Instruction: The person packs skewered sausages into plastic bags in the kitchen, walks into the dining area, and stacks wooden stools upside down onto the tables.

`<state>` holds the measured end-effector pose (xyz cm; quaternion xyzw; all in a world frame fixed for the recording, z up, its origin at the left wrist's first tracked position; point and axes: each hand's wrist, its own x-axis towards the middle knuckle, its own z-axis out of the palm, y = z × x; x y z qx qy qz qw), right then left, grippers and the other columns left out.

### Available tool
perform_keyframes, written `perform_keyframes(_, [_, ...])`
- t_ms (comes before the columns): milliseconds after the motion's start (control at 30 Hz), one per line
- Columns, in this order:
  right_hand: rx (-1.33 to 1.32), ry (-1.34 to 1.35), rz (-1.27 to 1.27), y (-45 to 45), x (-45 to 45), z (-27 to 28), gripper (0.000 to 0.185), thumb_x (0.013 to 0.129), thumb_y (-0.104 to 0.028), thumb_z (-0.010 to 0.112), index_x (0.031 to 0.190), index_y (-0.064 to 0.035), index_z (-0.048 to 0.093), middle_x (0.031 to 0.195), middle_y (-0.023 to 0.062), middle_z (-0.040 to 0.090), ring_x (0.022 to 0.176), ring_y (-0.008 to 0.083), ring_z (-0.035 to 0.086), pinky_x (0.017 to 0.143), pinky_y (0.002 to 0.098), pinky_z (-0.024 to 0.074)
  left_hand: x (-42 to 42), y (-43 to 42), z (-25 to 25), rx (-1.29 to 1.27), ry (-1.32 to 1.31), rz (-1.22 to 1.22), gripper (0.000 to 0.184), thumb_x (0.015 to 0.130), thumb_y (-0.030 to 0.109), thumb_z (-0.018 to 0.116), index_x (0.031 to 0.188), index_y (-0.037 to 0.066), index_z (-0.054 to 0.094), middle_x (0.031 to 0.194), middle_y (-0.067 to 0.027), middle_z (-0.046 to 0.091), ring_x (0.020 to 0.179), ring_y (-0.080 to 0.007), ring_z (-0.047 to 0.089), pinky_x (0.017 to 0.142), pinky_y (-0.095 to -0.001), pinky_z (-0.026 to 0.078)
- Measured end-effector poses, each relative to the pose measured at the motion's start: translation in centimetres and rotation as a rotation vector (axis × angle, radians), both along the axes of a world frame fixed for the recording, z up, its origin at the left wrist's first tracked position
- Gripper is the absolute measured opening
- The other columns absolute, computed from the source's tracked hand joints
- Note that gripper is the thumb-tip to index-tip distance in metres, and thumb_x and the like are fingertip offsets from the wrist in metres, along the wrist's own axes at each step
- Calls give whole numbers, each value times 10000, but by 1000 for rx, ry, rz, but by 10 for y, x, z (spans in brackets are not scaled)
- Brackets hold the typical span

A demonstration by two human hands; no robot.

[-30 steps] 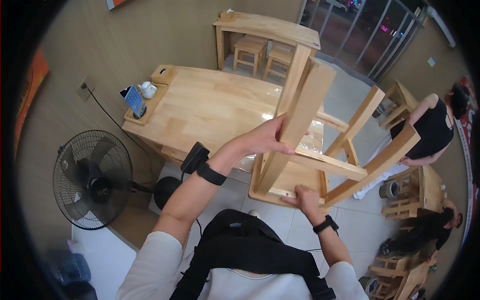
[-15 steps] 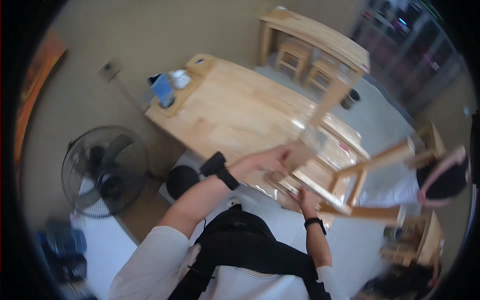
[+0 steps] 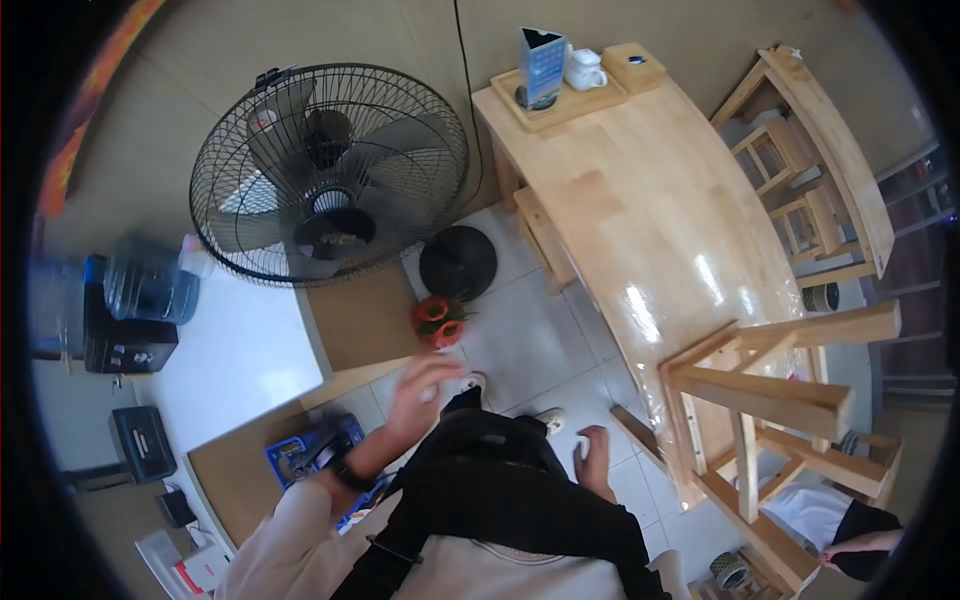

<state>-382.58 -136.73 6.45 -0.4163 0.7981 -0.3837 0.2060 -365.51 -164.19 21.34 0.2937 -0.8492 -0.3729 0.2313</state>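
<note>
My left hand [image 3: 422, 398] hangs in the air between the counter and the wooden table, a black band on its wrist. Its fingers are loosely bent, apart and slightly blurred, with nothing visible in them. Low in front of my body, my right hand [image 3: 592, 462] is also free, thumb and fingers apart. Right of it, an upside-down wooden stool [image 3: 705, 425] rests on the near end of the table [image 3: 640, 210], legs pointing up and outward. Neither hand touches it.
A large black fan [image 3: 330, 180] stands at left over its round base [image 3: 458, 262]. Red flowers [image 3: 438, 322] sit beside the white counter [image 3: 235, 350]. Below that is a blue basket [image 3: 290, 455]. A tray [image 3: 570, 105] holds a teapot [image 3: 585, 70]. Another person [image 3: 815, 515] is at lower right.
Both hands were on the wooden stool at the table; they have let go and come away from it. My view has turned left, toward the fan and counter.
</note>
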Motion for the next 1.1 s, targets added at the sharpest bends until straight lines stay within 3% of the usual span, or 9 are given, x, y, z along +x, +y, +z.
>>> perform_keyframes(200, [-90, -116, -172, -116, -13, -191, 77, 778, -75, 510, 789, 2, 515, 794, 187, 525, 757, 338, 481, 702, 397, 388, 111, -82, -9, -363, -295, 186, 284, 642, -117, 488, 805, 75, 620, 937, -74, 602, 945, -281, 538, 839, -372, 391])
perform_keyframes(267, [101, -350, -429, -165, -63, -279, 198, 814, -161, 518, 870, 27, 547, 851, 195, 559, 876, 324, 523, 800, 377, 393, 108, -101, -24, -374, -591, 185, 213, 678, -36, 521, 800, 99, 633, 949, -52, 607, 1013, -256, 520, 909, -394, 332])
perform_keyframes(367, [82, -187, -693, -237, -141, -396, 395, 817, -294, 564, 992, 57, 516, 962, 190, 558, 919, 268, 510, 826, 351, 392, 119, -99, -53, -455, -887, 116, 157, 684, 52, 569, 805, 121, 640, 972, -26, 605, 1057, -221, 502, 971, -410, 248])
perform_keyframes(433, [165, -864, -914, -296, -172, -346, 509, 814, -364, 566, 1104, 40, 454, 847, 60, 491, 753, 150, 462, 534, 311, 393, 125, -100, -64, -452, -919, 120, 151, 653, 67, 576, 777, 129, 635, 956, -9, 613, 1023, -194, 520, 985, -416, 213])
perform_keyframes(600, [-334, -1063, -799, -325, -196, -396, 428, 793, -366, 600, 1050, -37, 505, 903, 30, 544, 763, 120, 497, 521, 307, 386, 122, -103, -70, -446, -957, 111, 180, 620, 29, 510, 729, 123, 616, 826, 8, 620, 870, -178, 543, 989, -399, 210])
perform_keyframes(800, [-316, -973, -826, -275, -169, -402, 247, 762, -236, 656, 885, -54, 543, 650, -15, 509, 513, 85, 442, 433, 231, 338, 122, -99, -72, -508, -943, 126, 164, 620, 42, 515, 719, 130, 612, 797, 15, 607, 827, -162, 534, 988, -393, 211])
perform_keyframes(867, [-260, -673, -856, -239, -129, -381, 238, 770, -214, 650, 896, -44, 541, 641, -28, 494, 514, 63, 416, 434, 221, 330, 122, -99, -72, -518, -906, 99, 161, 617, 43, 520, 717, 130, 611, 797, 19, 607, 831, -160, 532, 987, -395, 212])
perform_keyframes(967, [-136, -751, -773, -145, -69, -358, 259, 815, -289, 583, 876, -44, 525, 624, -35, 480, 493, 57, 381, 421, 224, 270, 122, -97, -68, -500, -874, 78, 161, 610, 35, 532, 715, 129, 610, 801, 32, 605, 846, -158, 526, 983, -401, 217])
perform_keyframes(1100, [-11, -974, -859, -35, -13, -339, 434, 800, -333, 595, 1073, -14, 484, 803, 45, 528, 685, 105, 462, 565, 268, 392, 121, -94, -64, -504, -822, 55, 166, 606, 19, 545, 711, 131, 609, 808, 27, 604, 843, -166, 525, 983, -409, 219])
